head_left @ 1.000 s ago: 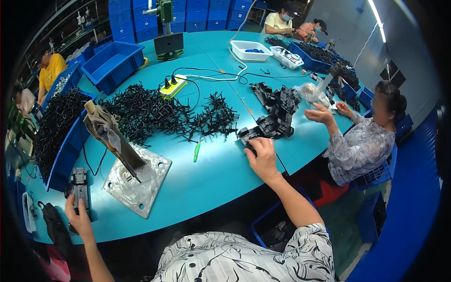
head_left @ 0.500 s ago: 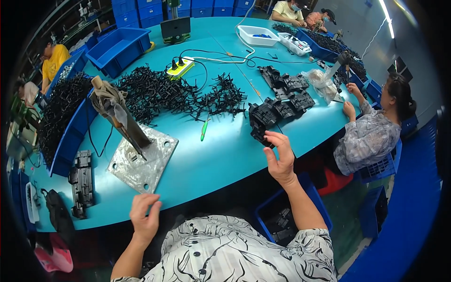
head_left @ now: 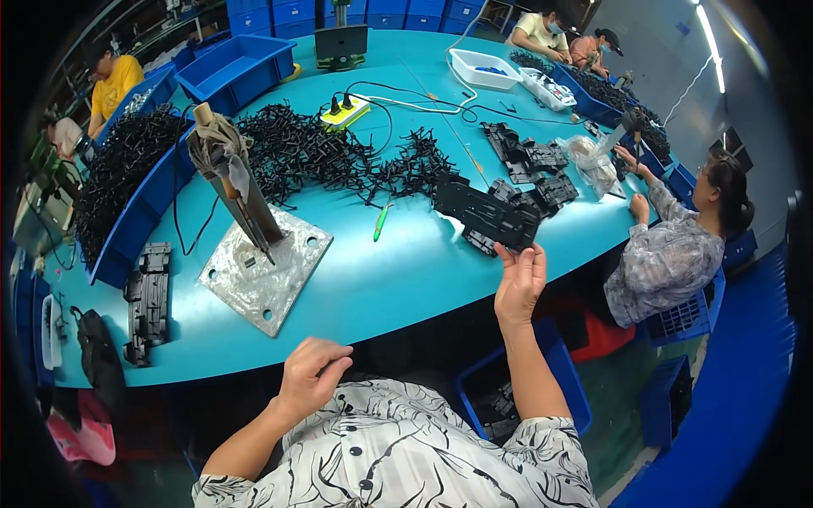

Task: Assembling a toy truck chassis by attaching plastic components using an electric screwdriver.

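Note:
Between the thumb and fingers of my right hand (head_left: 520, 284) is the near corner of a black molded plastic part (head_left: 487, 213), long and tray-like, lifted and tilted over the table. More black molded parts (head_left: 550, 190) of the same kind lie just beyond it. My left hand (head_left: 315, 372) is near the table's front edge, loosely curled, with thumb and fingers apart and nothing in it. Ahead of that hand stands a metal base plate (head_left: 267, 275) with holes, bearing an upright post (head_left: 241, 195) wrapped with cloth. A green-handled tool (head_left: 382, 222) lies between plate and part.
Heaps of small black branched pieces (head_left: 305, 152) cover the table's middle. A blue bin (head_left: 140, 229) of them stands left, beside another black molded part (head_left: 149, 296). A yellow-green power strip (head_left: 345, 112) trails cables. A co-worker (head_left: 669, 245) sits right; a blue crate (head_left: 555, 364) stands below the table edge.
My right hand has lifted a black molded part from the group and drawn it nearer. My left hand has moved right. The whole view has shifted slightly.

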### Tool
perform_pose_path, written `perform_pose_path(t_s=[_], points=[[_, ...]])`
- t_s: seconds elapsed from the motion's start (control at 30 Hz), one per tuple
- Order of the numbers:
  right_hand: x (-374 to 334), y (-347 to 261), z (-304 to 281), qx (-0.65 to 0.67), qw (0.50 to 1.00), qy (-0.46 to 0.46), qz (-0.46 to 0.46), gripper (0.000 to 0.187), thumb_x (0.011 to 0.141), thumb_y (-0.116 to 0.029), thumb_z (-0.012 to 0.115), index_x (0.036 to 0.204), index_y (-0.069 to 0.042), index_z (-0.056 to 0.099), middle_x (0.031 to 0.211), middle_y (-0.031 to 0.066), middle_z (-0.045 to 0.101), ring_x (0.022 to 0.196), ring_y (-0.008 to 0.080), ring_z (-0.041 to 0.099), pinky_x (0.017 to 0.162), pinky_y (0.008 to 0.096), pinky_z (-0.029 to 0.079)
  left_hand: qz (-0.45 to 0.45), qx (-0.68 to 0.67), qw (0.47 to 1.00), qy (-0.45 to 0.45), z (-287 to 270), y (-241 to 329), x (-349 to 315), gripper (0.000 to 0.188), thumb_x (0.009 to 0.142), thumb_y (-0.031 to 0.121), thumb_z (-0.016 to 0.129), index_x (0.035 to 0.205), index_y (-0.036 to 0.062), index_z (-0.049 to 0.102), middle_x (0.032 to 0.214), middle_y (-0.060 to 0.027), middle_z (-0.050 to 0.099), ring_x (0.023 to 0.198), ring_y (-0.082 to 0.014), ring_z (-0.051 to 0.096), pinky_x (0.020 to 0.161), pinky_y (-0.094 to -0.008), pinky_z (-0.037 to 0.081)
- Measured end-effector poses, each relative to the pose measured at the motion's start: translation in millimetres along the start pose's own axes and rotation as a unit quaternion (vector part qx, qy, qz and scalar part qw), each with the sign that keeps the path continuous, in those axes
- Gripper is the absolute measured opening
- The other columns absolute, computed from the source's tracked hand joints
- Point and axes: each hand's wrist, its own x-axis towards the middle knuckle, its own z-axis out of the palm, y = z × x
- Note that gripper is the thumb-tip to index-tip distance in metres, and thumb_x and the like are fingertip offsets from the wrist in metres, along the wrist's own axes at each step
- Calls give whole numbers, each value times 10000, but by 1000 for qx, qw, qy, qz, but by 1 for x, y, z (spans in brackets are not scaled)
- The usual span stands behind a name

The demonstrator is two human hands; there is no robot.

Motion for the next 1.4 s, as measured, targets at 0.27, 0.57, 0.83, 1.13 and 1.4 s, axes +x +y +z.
perform_pose_path(t_s=[0.27, 0.57, 0.83, 1.13, 1.4], points=[[0, -11, -1, 126, 988, 59, 66, 265, 1009, -231, 436, 1140, -14, 509, 1106, 113, 596, 988, 214, 590, 916, 382, 509, -96, -57, 993, -32, 1, 9, 8, 101, 819, 27, 667, 915, 2, 683, 855, -76, 685, 769, -171, 621, 671, -270, 472], [-30, -15, 32, 90, 939, -88, 320, 254, 1008, -254, 422, 1123, -55, 531, 1077, 79, 625, 933, 195, 614, 702, 360, 545, -304, -540, 785, 4, -2, 8, 39, 505, 951, 233, 544, 1352, -30, 389, 1142, -164, 583, 933, -207, 620, 727, -324, 546], [-28, 5, 70, -1, 906, -165, 389, 272, 986, -255, 491, 1070, -3, 551, 940, 91, 631, 764, 155, 614, 595, 299, 541, -416, -461, 777, -107, -12, -3, 41, 469, 886, 154, 637, 1278, -47, 476, 932, -93, 634, 695, -155, 627, 550, -286, 515], [73, 41, 67, -630, 686, -294, -213, 285, 735, -176, 737, 952, -19, 639, 899, 133, 634, 920, 299, 586, 781, 400, 490, -382, -493, 781, 19, -7, -7, 24, 313, 839, 92, 621, 1106, -18, 499, 903, -154, 649, 686, -233, 647, 517, -350, 530], [101, 68, 65, -694, 621, -344, -123, 296, 696, -134, 745, 900, -16, 565, 944, 145, 575, 954, 339, 547, 799, 448, 482, -370, -513, 774, 20, 0, -11, 26, 316, 822, 92, 645, 1066, -11, 472, 877, -168, 666, 645, -242, 658, 494, -359, 540]])
